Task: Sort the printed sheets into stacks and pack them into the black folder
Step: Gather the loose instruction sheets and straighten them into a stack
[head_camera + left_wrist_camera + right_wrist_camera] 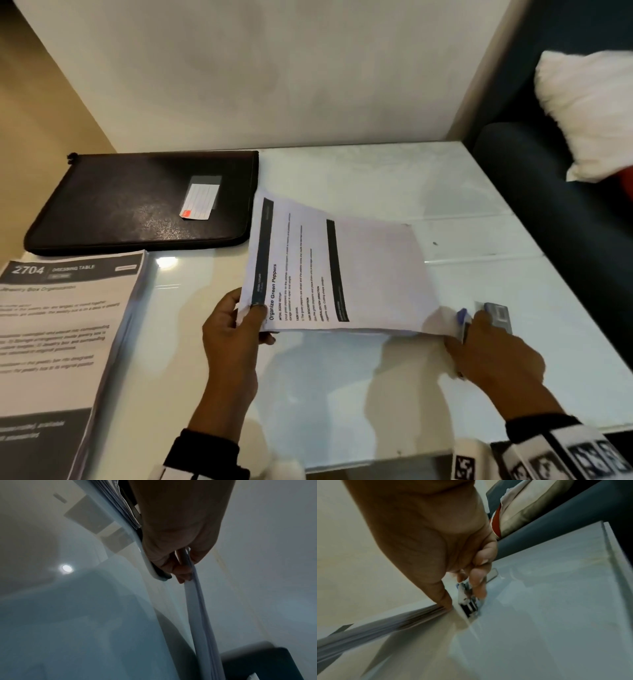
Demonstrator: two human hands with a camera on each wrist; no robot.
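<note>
A bundle of printed sheets (342, 274), its top page headed "Organize Green Peppers", is lifted off the white table at its near edge. My left hand (255, 315) pinches the bundle's near left corner (202, 615), thumb on top. At the near right corner my right hand (479, 329) grips a blue and silver stapler (498, 315). In the right wrist view the fingers (477, 580) curl round the stapler (469, 601) against the sheet edges (385, 622). The black folder (137, 202) lies zipped shut at the back left. A second stack (61, 325), headed "2704 Dressing Table", lies at the left.
The glossy white table (376, 171) meets a pale wall at the back. A dark sofa (548, 205) with a white cushion (589, 113) stands right beside the table's right edge. The folder carries a small label card (198, 205).
</note>
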